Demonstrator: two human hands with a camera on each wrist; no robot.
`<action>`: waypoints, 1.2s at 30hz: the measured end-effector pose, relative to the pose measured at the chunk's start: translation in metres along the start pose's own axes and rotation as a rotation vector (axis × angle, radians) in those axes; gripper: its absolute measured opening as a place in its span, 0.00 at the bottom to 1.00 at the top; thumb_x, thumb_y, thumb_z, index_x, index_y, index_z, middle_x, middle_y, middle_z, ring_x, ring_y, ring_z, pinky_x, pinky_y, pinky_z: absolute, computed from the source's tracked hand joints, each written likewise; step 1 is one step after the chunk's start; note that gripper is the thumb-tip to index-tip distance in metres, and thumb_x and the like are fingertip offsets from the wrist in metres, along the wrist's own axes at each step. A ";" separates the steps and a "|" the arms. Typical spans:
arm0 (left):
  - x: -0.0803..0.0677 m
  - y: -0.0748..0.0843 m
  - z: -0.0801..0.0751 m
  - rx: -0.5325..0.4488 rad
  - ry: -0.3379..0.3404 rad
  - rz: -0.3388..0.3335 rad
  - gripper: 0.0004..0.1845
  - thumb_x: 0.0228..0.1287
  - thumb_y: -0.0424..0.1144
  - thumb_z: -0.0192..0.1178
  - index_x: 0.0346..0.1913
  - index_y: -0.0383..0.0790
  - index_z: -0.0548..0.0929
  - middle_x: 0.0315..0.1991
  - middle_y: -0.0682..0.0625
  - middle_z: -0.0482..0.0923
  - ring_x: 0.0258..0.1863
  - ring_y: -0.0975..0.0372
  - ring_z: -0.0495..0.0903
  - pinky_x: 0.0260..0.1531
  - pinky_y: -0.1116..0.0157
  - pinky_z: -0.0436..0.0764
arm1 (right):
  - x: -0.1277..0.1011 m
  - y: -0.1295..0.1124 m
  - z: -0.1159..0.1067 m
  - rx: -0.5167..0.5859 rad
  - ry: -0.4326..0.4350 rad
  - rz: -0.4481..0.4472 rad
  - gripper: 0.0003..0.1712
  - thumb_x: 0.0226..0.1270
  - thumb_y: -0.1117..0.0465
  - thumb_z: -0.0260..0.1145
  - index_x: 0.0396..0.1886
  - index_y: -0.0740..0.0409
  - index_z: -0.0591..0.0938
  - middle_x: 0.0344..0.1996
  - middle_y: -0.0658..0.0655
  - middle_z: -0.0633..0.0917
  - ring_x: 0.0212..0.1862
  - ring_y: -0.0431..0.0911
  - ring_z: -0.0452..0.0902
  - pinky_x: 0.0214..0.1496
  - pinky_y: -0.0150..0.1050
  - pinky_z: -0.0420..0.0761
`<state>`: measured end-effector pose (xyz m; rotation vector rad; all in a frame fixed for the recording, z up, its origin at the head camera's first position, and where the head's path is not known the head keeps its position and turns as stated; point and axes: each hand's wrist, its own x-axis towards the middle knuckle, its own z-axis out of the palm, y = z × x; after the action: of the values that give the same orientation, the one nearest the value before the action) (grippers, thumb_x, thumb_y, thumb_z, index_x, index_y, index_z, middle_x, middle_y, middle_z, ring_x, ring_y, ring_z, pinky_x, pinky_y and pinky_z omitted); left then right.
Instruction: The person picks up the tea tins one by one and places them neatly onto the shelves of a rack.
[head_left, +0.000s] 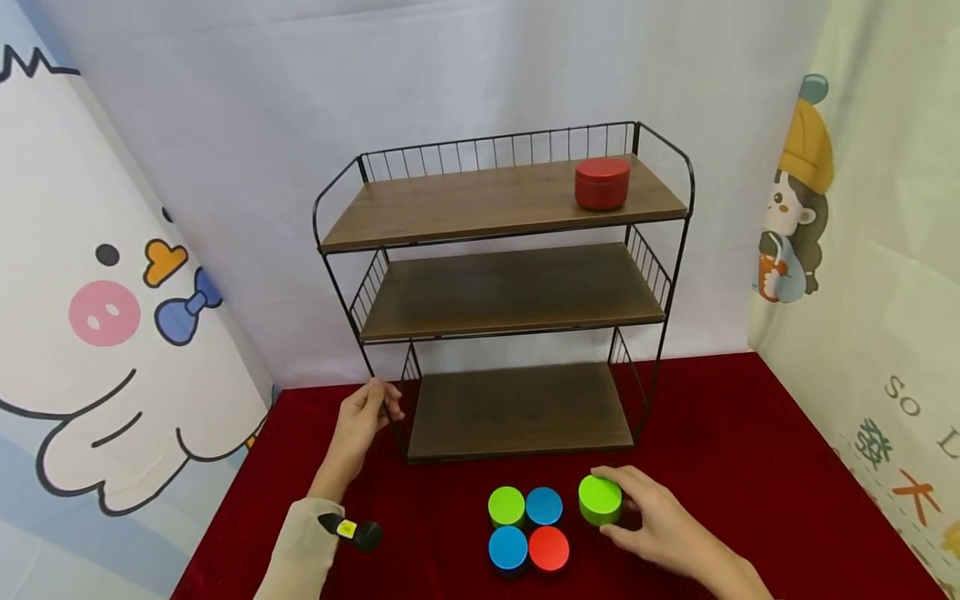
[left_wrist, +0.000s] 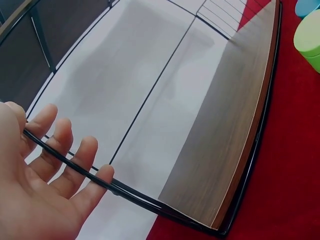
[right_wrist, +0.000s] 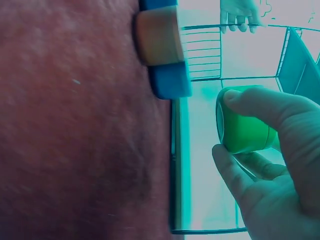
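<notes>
A three-tier shelf [head_left: 510, 296] with a black wire frame and wooden boards stands on a red cloth. My left hand [head_left: 377, 402] holds its front left leg. In the left wrist view that wire [left_wrist: 130, 191] runs across the fingers of the left hand [left_wrist: 60, 150], beside the bottom board [left_wrist: 225, 140]. My right hand [head_left: 622, 502] grips a green tin [head_left: 600, 498] on the cloth in front of the shelf. The right wrist view shows the green tin [right_wrist: 247, 130] between the thumb and fingers of the right hand [right_wrist: 225, 122].
Left of the held tin sits a tight cluster: a green tin [head_left: 506, 505], a blue tin [head_left: 543, 505], another blue tin [head_left: 507, 547] and a red tin [head_left: 549, 548]. A red tin [head_left: 602, 183] stands on the top shelf, right side. Printed curtains hang on both sides.
</notes>
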<state>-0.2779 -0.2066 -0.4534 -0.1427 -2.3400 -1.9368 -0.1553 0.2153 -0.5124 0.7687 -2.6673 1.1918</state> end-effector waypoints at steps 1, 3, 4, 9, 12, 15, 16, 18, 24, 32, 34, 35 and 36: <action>0.000 0.000 -0.001 -0.012 -0.004 -0.004 0.28 0.85 0.51 0.40 0.49 0.27 0.78 0.33 0.49 0.77 0.36 0.62 0.83 0.45 0.66 0.84 | 0.002 -0.001 -0.002 -0.007 0.008 -0.011 0.39 0.56 0.67 0.80 0.67 0.60 0.75 0.53 0.52 0.82 0.47 0.34 0.75 0.43 0.32 0.83; -0.001 -0.001 -0.002 -0.041 -0.001 -0.014 0.26 0.85 0.49 0.39 0.48 0.27 0.78 0.33 0.50 0.77 0.36 0.62 0.83 0.46 0.66 0.85 | 0.008 -0.002 -0.005 -0.024 0.023 -0.033 0.39 0.55 0.67 0.80 0.67 0.60 0.75 0.53 0.54 0.82 0.46 0.34 0.75 0.43 0.32 0.84; -0.001 -0.001 -0.003 -0.058 0.007 -0.019 0.25 0.86 0.48 0.40 0.48 0.28 0.78 0.33 0.50 0.77 0.36 0.62 0.83 0.45 0.65 0.85 | 0.011 -0.003 -0.007 -0.030 0.029 -0.042 0.39 0.55 0.68 0.80 0.67 0.60 0.75 0.53 0.54 0.82 0.46 0.34 0.76 0.43 0.32 0.84; -0.001 -0.002 -0.004 -0.145 0.032 -0.026 0.23 0.84 0.48 0.43 0.49 0.31 0.80 0.34 0.52 0.78 0.38 0.62 0.83 0.46 0.64 0.86 | 0.027 -0.010 -0.015 -0.060 0.087 -0.107 0.40 0.52 0.69 0.80 0.66 0.61 0.76 0.52 0.53 0.82 0.45 0.36 0.77 0.43 0.35 0.85; 0.000 -0.002 -0.003 -0.161 0.024 -0.021 0.24 0.83 0.50 0.44 0.52 0.29 0.79 0.35 0.53 0.79 0.39 0.63 0.83 0.47 0.62 0.86 | 0.035 -0.014 -0.021 -0.066 0.110 -0.133 0.40 0.52 0.70 0.80 0.66 0.59 0.76 0.51 0.53 0.83 0.46 0.37 0.78 0.43 0.35 0.86; 0.001 -0.001 -0.002 -0.167 0.014 -0.019 0.25 0.83 0.50 0.45 0.53 0.28 0.78 0.36 0.53 0.80 0.40 0.62 0.83 0.47 0.62 0.86 | 0.041 -0.019 -0.027 -0.071 0.126 -0.142 0.40 0.53 0.70 0.80 0.67 0.59 0.75 0.52 0.53 0.83 0.48 0.40 0.80 0.46 0.36 0.87; 0.001 -0.001 -0.002 -0.167 0.011 -0.019 0.25 0.83 0.50 0.45 0.53 0.29 0.78 0.35 0.53 0.80 0.40 0.62 0.83 0.47 0.62 0.86 | 0.043 -0.021 -0.029 -0.069 0.132 -0.144 0.40 0.53 0.70 0.80 0.67 0.59 0.75 0.52 0.53 0.83 0.49 0.41 0.80 0.46 0.37 0.87; 0.002 -0.001 -0.002 -0.165 0.005 -0.021 0.24 0.83 0.50 0.45 0.52 0.30 0.79 0.35 0.53 0.80 0.40 0.62 0.83 0.47 0.62 0.86 | 0.047 -0.024 -0.033 -0.072 0.151 -0.152 0.40 0.53 0.70 0.80 0.67 0.59 0.75 0.53 0.54 0.83 0.50 0.42 0.81 0.47 0.37 0.88; 0.002 0.000 -0.001 -0.173 0.010 -0.022 0.23 0.82 0.49 0.45 0.49 0.31 0.80 0.32 0.52 0.78 0.37 0.62 0.82 0.47 0.61 0.87 | 0.062 -0.037 -0.042 -0.014 0.145 -0.196 0.41 0.54 0.73 0.79 0.68 0.61 0.74 0.54 0.56 0.81 0.51 0.43 0.83 0.48 0.37 0.88; 0.003 -0.001 0.000 -0.146 0.001 -0.014 0.24 0.83 0.49 0.43 0.48 0.29 0.79 0.32 0.51 0.77 0.37 0.62 0.81 0.47 0.64 0.86 | 0.083 -0.055 -0.053 -0.056 0.165 -0.271 0.42 0.52 0.71 0.79 0.68 0.62 0.74 0.56 0.57 0.82 0.52 0.46 0.83 0.50 0.37 0.87; 0.003 0.000 0.001 -0.129 0.005 -0.006 0.25 0.83 0.49 0.42 0.49 0.27 0.79 0.32 0.51 0.77 0.37 0.62 0.81 0.47 0.64 0.86 | 0.088 -0.060 -0.055 -0.068 0.167 -0.286 0.42 0.53 0.70 0.80 0.69 0.61 0.74 0.57 0.56 0.82 0.53 0.46 0.82 0.52 0.38 0.87; 0.003 0.000 0.001 -0.119 0.007 -0.002 0.26 0.84 0.49 0.42 0.49 0.27 0.79 0.32 0.51 0.77 0.38 0.62 0.82 0.46 0.65 0.86 | 0.090 -0.062 -0.056 -0.076 0.169 -0.295 0.42 0.53 0.69 0.80 0.69 0.61 0.74 0.57 0.56 0.82 0.53 0.46 0.82 0.52 0.39 0.87; 0.003 0.000 0.002 -0.110 0.010 0.004 0.26 0.84 0.50 0.41 0.49 0.26 0.78 0.32 0.51 0.77 0.38 0.62 0.82 0.46 0.65 0.86 | 0.092 -0.063 -0.057 -0.081 0.168 -0.303 0.41 0.53 0.69 0.80 0.69 0.61 0.74 0.57 0.56 0.82 0.53 0.46 0.82 0.52 0.39 0.87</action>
<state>-0.2804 -0.2048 -0.4532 -0.1463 -2.2260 -2.0594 -0.2087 0.1840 -0.4033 0.9702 -2.3444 1.0168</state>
